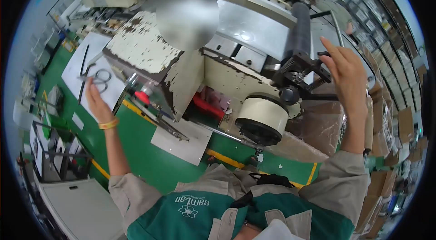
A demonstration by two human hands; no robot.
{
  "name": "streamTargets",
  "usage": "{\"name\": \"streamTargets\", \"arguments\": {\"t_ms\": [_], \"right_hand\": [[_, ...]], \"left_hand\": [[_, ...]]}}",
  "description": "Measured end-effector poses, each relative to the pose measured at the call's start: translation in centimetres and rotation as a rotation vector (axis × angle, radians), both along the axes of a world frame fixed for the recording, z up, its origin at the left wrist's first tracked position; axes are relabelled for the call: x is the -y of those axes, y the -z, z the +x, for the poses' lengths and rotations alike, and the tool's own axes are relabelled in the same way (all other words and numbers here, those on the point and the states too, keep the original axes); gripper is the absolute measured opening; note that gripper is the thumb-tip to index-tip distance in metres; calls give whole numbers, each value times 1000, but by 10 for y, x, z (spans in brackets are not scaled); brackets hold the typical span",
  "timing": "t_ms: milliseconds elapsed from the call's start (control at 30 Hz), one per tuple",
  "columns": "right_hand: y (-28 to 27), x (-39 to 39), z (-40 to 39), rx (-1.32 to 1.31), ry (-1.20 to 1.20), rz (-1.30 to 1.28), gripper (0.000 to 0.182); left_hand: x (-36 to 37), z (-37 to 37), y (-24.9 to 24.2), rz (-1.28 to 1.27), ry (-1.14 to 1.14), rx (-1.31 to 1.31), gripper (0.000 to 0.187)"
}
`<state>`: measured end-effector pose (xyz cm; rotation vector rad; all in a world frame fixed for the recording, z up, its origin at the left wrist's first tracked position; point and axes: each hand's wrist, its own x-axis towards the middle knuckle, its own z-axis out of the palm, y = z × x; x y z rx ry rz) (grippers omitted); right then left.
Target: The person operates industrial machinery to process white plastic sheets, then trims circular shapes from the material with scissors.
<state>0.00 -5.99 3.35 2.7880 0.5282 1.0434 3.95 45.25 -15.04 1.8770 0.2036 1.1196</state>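
Observation:
My left hand (99,107), with a yellow band at the wrist, has its fingers stretched out at the edge of a white sheet-covered surface. Its fingertips overlap a pair of scissors (105,76) there; I see no firm grip on them. At the right end of the machine, my right hand (347,74) is bent around a small black handle (323,53), index finger extended. Just below it sits a dark spring-loaded bracket (299,74) at the end of a long dark roller (299,26). A cream handwheel (262,117) with a black rim is below the bracket.
A chipped cream machine housing (143,40) stands between my hands, with a red knob (142,97) on its side. A long black rod (83,70) lies on the sheet. Plastic-lined cardboard boxes (313,126) stand at right. Loaded shelves (377,8) line the far right.

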Motion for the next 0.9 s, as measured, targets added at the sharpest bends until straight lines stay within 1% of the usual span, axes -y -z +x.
{"name": "streamTargets", "arguments": {"t_ms": [33, 67, 100, 133, 167, 200, 233, 267, 300, 333, 400, 433, 500, 567, 600, 633, 667, 700, 733, 800, 833, 867, 900], "right_hand": [[-1, 3, 2, 3, -1, -8, 35], [-1, 4, 4, 1, -27, -16, 34], [0, 5, 6, -48, -10, 16, 32], [0, 10, 8, -114, 22, 41, 30], [0, 5, 6, -116, 54, 58, 30], [2, 1, 4, -111, 101, 75, 29], [5, -1, 3, -110, 90, 87, 29], [5, 0, 2, -102, 93, 101, 28], [5, 1, 1, -89, 105, 119, 28], [7, 6, 3, -90, 12, 195, 29], [15, 20, 2, -92, -148, 349, 29], [13, 21, -6, -116, -116, 344, 30], [14, 33, -15, -83, -99, 326, 31], [10, 48, -17, -67, -85, 289, 30], [8, 58, -16, -50, -129, 316, 27], [5, 72, -11, -45, -122, 318, 24], [2, 85, -3, -45, -124, 322, 22], [-1, 97, 9, -53, -153, 378, 21], [-6, 110, 26, -56, -192, 433, 21], [-14, 145, 75, -27, -286, 426, 22], [-16, 162, 103, 18, -281, 378, 22], [-17, 180, 132, 62, -276, 331, 23], [-16, 197, 161, 44, -236, 330, 25]], "left_hand": [[27, -7, 9, 9, 77, 66, 40], [66, -24, 8, 70, 60, 39, 41], [101, -41, 7, -88, 132, 12, 44], [128, -49, 18, -93, 176, 55, 54], [139, -54, 36, -64, 232, 67, 70], [151, -59, 48, -89, 253, 33, 85], [159, -61, 53, -49, 220, -87, 100], [166, -62, 50, -39, 202, -165, 110], [167, -60, 50, -21, 153, -196, 111], [167, -56, 51, 2, 111, -226, 112], [158, -50, 50, 1, 100, -220, 111], [159, -52, 51, -10, 93, -207, 106], [169, -55, 55, -55, 17, -139, 97], [174, -53, 59, 3, -83, -123, 90], [173, -53, 59, 52, -84, -142, 86], [168, -53, 64, 120, -88, -120, 86], [164, -52, 64, 95, -42, -121, 88], [162, -56, 59, 98, -21, -192, 89], [162, -61, 48, 101, -9, -257, 91], [169, -75, 26, 253, -67, -402, 91], [187, -82, 1, 357, -91, -327, 89], [210, -89, -26, 361, -107, -262, 81], [240, -93, -56, 337, -75, -184, 76]]}}
